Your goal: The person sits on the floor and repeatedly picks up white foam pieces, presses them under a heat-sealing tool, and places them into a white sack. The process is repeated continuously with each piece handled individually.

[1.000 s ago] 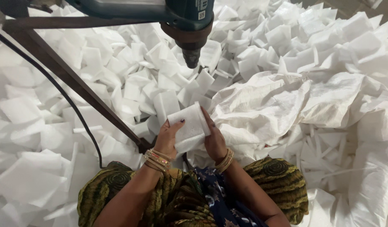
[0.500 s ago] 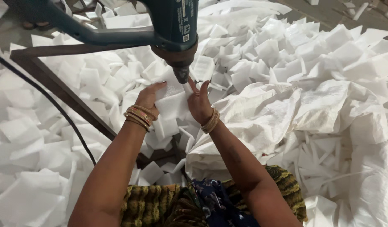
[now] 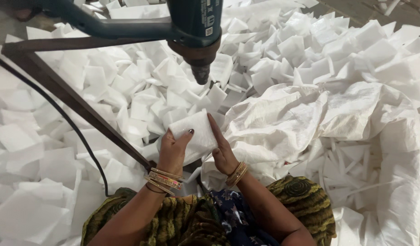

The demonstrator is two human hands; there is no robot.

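a flat white rectangular foam pad (image 3: pixel 195 135) is gripped between both hands, just below and in front of the nozzle of a dark teal heat tool (image 3: pixel 195 27) that is mounted overhead on a teal arm. the left hand (image 3: pixel 172 152) is closed on the pad's lower left edge, with the thumb laid across its face; dark polish is seen on the thumbnail. the right hand (image 3: pixel 222 148) is pressed against the pad's right edge, with the fingers extended upward along it. stacked gold and patterned bangles (image 3: pixel 163 181) are worn on the left wrist, and gold bangles (image 3: pixel 237 173) on the right wrist. the pad is held clear of the nozzle, not touching it.

a wide heap of loose white foam pieces (image 3: pixel 128 91) is spread around and beyond the hands. a crumpled white woven sack (image 3: pixel 310 118) is lying to the right, touching the right forearm. a dark brown metal bar (image 3: pixel 73 100) is run diagonally at the left, with a black cable (image 3: pixel 78 136) beside it. green-and-yellow patterned clothing (image 3: pixel 301 200) is visible at the bottom edge.
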